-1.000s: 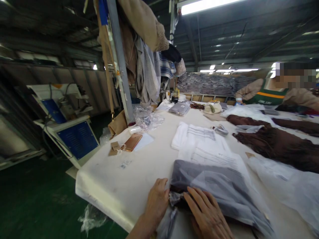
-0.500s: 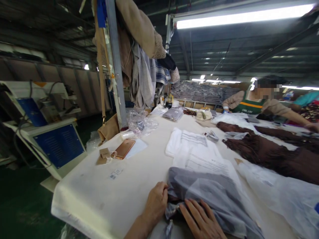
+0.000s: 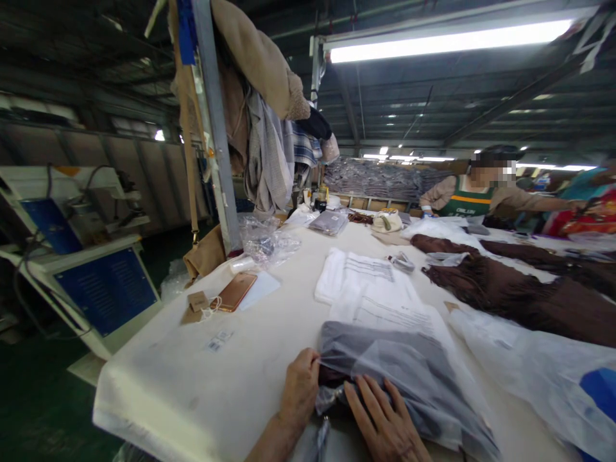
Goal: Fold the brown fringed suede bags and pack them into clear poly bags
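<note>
A see-through plastic bag (image 3: 394, 350) with a dark folded cloth inside lies in front of me on the pale table. At its left edge, my left hand (image 3: 301, 382) is closed in a pinch on the plastic. Spread across the bag's near side, the fingers of my right hand (image 3: 385, 417) rest flat on top of it. Dark brown cloth shows at the bag's left end, between my hands. Just beyond the bag is a stack of printed white plastic bags (image 3: 370, 282).
A phone (image 3: 235, 292) and a cardboard tag (image 3: 196, 305) lie on the left. Brown fringed cloth (image 3: 520, 289) and loose plastic (image 3: 529, 359) cover the right side. Garments (image 3: 269, 147) hang from a metal post (image 3: 216, 128). A co-worker in a green apron (image 3: 464, 197) stands opposite.
The view has shifted slightly. My hands keep their places on the bag. The co-worker's outstretched arm has risen toward the red cloth on the right.
</note>
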### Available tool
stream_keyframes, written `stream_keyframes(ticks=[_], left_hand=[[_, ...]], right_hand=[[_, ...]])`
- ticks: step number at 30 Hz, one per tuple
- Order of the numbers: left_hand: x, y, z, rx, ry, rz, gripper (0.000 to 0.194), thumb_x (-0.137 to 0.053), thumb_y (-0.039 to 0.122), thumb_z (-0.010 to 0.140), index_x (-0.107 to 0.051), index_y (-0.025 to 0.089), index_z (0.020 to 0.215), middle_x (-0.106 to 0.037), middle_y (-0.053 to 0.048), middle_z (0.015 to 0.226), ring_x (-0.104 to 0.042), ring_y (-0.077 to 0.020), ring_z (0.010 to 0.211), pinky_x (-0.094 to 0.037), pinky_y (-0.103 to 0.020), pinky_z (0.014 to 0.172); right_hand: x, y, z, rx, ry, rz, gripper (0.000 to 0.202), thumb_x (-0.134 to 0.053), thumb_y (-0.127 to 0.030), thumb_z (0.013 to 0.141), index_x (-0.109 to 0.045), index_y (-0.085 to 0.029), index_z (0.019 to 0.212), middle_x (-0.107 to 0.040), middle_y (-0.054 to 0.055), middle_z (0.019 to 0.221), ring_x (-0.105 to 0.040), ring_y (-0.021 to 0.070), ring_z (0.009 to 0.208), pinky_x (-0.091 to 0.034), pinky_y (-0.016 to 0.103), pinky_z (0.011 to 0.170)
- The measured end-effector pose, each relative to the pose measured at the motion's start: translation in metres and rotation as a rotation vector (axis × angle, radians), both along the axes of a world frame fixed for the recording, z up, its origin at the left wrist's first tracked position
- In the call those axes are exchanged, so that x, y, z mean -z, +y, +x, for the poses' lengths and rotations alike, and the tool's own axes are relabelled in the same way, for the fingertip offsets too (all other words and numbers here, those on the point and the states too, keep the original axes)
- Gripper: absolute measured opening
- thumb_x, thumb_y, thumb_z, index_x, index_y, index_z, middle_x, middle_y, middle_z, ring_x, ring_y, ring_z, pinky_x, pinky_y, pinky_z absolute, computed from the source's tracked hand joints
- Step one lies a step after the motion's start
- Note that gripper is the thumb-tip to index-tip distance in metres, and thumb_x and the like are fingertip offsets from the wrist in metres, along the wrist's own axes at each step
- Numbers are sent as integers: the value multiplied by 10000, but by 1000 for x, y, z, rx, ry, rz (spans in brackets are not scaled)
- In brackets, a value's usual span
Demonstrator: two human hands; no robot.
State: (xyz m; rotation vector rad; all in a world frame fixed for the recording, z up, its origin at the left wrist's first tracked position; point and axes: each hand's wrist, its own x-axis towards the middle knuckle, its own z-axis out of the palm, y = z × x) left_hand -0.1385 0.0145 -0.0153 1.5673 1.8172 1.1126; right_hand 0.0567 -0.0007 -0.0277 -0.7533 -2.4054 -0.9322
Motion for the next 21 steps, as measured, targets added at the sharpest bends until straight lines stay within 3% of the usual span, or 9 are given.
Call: stream_keyframes(ticks=[3,7,12,17,21], left_hand=[[-5,0,0,-23,-40,-19,213,-362,281,806,-484,211,646,-563,-2,604,-548,-149,598,-394,-234,569],[-12,-1,0,-28,-24,-8,237,-348,324,801,-469,216,627,-555,1,600,-531,-143,594,-373,-231,565],[-7,-10,3,-52,62,8,264,-315,326,811,-441,225,603,-538,-19,587,-504,-160,564,-336,-266,565],[2,-22,11,-24,290,54,268,-315,265,866,-512,221,689,-591,-35,680,-557,-167,608,-330,-270,584],[0,-22,9,-8,429,7,249,-358,203,882,-526,222,699,-604,-14,662,-580,-149,604,-339,-247,562]], right_hand=[[-1,1,-4,69,81,-9,426,-378,-106,829,-537,-183,1217,-645,96,1123,-535,230,1087,-330,445,965],[-8,10,-3,100,90,43,439,-371,-99,817,-525,-138,1226,-621,125,1158,-525,247,1092,-394,410,895],[-11,22,-6,154,115,40,421,-373,-73,802,-544,-115,1183,-612,130,1139,-516,249,1078,-431,389,846],[-2,40,-15,173,84,55,385,-397,-41,789,-568,-91,1130,-614,138,1037,-551,245,961,-447,406,811],[-5,50,-21,195,95,4,399,-396,-9,785,-572,-88,1134,-627,121,992,-561,241,912,-461,396,783]])
